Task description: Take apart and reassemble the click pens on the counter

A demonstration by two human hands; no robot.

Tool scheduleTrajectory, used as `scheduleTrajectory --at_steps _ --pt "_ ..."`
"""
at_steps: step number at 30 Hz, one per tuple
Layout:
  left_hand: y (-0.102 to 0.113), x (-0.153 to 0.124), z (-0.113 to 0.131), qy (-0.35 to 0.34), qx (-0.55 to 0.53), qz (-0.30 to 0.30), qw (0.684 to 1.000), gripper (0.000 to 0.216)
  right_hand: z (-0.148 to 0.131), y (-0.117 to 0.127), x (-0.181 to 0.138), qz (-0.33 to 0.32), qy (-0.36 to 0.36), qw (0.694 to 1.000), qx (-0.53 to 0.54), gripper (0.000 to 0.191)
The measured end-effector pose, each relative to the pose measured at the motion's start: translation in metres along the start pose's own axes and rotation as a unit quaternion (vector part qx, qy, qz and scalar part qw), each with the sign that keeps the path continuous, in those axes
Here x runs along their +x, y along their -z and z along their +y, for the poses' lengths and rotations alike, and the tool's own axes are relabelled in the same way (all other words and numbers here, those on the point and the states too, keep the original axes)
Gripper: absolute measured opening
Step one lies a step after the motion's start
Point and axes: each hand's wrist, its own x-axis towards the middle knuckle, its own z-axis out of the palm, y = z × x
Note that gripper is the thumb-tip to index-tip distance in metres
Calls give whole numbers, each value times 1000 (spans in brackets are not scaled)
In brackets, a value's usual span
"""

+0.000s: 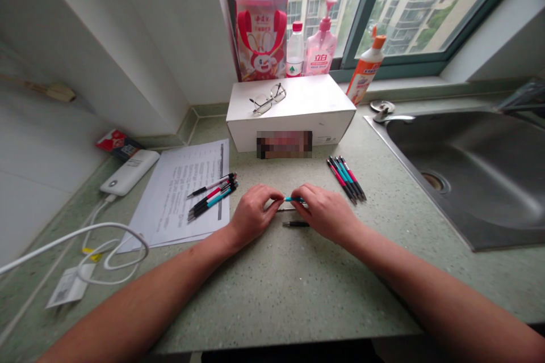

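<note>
Over the middle of the counter, my right hand (326,210) pinches a teal pen barrel (293,199). The thumb and fingertips of my left hand (258,210) close at the barrel's left end; any small piece between them is hidden. Just below the barrel lies a thin, light rod like a refill (287,210), partly covered by my right fingers. Nearer to me, a black pen part (295,224) rests on the counter beneath my right hand. To the left, several pens (213,197) in black, red, teal and white lie on printed sheets. Another group of pens (346,178) lies to the right.
Behind my hands stands a white box (293,105) with glasses (268,99) on top. A steel sink (472,176) is at right. The printed sheets (170,193), a white power strip (130,173) and looped cable (114,255) occupy the left. Bottles (321,51) line the window.
</note>
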Motion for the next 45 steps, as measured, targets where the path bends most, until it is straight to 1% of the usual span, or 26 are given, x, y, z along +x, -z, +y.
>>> scheduleTrajectory --at_steps 3,6,8,10,13,15,17,19,22,26,29,33,38,40,42,45 --pt "1 0 1 -6 -38 18 999 5 1 -2 0 22 11 1000 17 22" --pt "1 -1 0 6 -60 36 998 23 1 0 0 40 21 998 35 25" --pt "1 -1 -1 9 -57 34 998 30 0 2 0 60 16 997 48 25" --pt "0 -1 -2 0 -27 9 1000 27 0 5 0 92 6 994 64 24" --pt "0 -1 -1 -18 33 -54 998 15 0 9 1 150 -8 985 89 20" --pt "-1 0 -1 -22 61 -87 994 11 0 11 1 178 -12 979 96 18" --pt "-2 0 0 -25 79 -102 991 8 0 14 2 194 -9 977 90 18" --pt "-2 0 0 -29 90 -104 990 7 1 15 3 204 0 976 77 18" --pt "-3 0 -1 -26 92 -93 991 9 3 16 4 209 5 977 54 19" --pt "-3 -2 -3 3 93 -65 994 11 8 16 4 196 -17 980 39 23" --pt "-1 -2 -2 4 101 -80 992 11 11 15 4 187 -34 981 34 24" --pt "2 -1 0 4 114 -110 987 6 12 14 4 181 -34 982 31 24" --pt "0 0 2 -7 130 -107 986 7 11 12 4 174 -33 984 34 23" --pt "-1 -1 0 -11 135 -96 986 7 12 12 4 171 -34 984 32 23" --pt "-2 -2 -2 -5 130 -70 989 8 13 11 4 166 -35 985 27 24" --pt "-1 -4 -6 27 95 -2 995 9 14 12 4 153 -36 987 13 25"
